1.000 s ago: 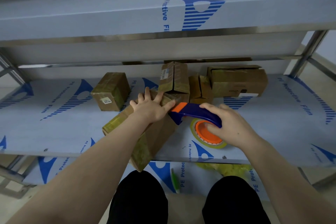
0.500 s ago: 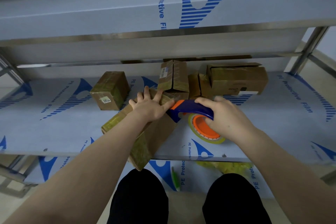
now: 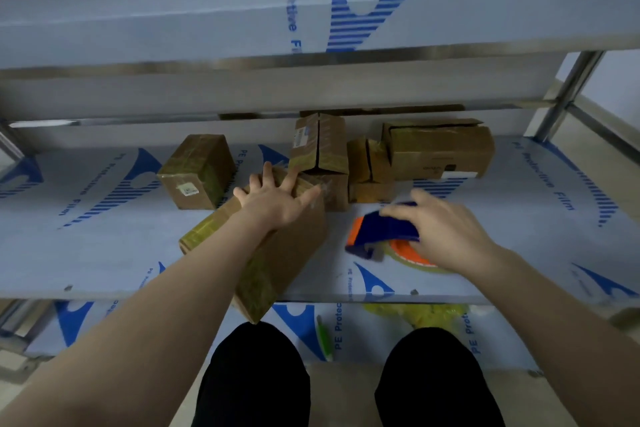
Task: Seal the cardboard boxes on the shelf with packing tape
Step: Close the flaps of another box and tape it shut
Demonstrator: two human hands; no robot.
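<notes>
A long cardboard box (image 3: 287, 260) lies slantwise on the middle shelf (image 3: 104, 253), its near end jutting over the front edge. My left hand (image 3: 277, 199) presses flat on its far top with fingers spread. My right hand (image 3: 440, 232) grips the blue and orange tape dispenser (image 3: 377, 232) by its handle, to the right of the box and apart from it. The dispenser is blurred, and its orange roll (image 3: 408, 255) shows under my hand.
Other cardboard boxes stand at the back: one at the left (image 3: 197, 172), an upright one in the middle (image 3: 320, 144), a small one (image 3: 369, 163) and a wide one at the right (image 3: 440, 149). An upper shelf (image 3: 207, 21) overhangs. Yellow material (image 3: 419, 314) lies on the lower shelf.
My right hand has pulled the tape dispenser away from the box's end, to the right and toward me. My left hand stays pressed on the box.
</notes>
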